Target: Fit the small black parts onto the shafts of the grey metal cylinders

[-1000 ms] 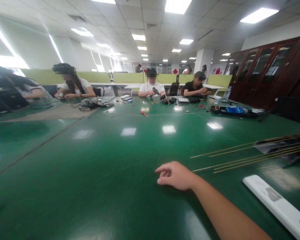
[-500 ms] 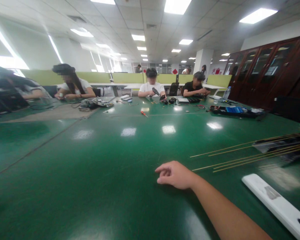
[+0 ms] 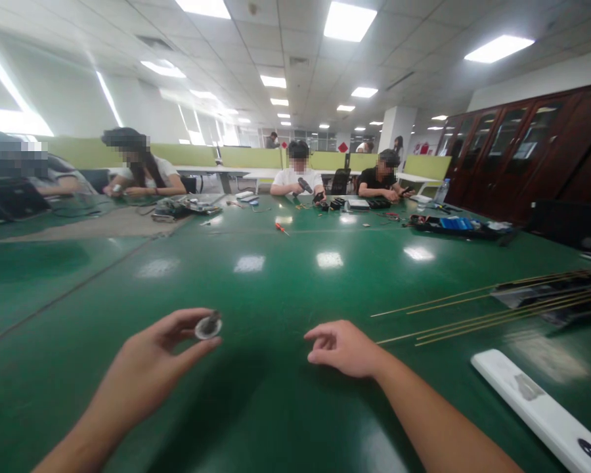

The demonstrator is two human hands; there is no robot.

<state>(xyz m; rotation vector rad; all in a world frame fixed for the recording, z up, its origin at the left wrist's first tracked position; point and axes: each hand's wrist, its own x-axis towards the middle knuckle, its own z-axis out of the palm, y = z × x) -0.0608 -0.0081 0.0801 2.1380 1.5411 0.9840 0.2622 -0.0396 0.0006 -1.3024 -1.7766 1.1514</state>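
Observation:
My left hand [image 3: 145, 364] is raised over the green table. Its fingers and thumb are closed on a small round piece [image 3: 209, 326] with a pale rim and a dark middle; its kind I cannot make out. To the right, my right hand [image 3: 342, 348] hovers low over or rests on the tabletop. Its thumb and index finger are apart, the other fingers loosely curled, and nothing shows in them. Thin brass-coloured rods [image 3: 438, 335] end just beyond the right wrist.
A long white case [image 3: 532, 401] lies at the right, nearer me than the rods. An orange screwdriver [image 3: 279, 227] is on the green table [image 3: 256, 289] further off. At the far side, people sit among tools and parts, and a black tray [image 3: 458, 226] holds blue items.
My left hand has come into view from the lower left with the small round piece in it. My right hand keeps its place and pose. The view has shifted slightly.

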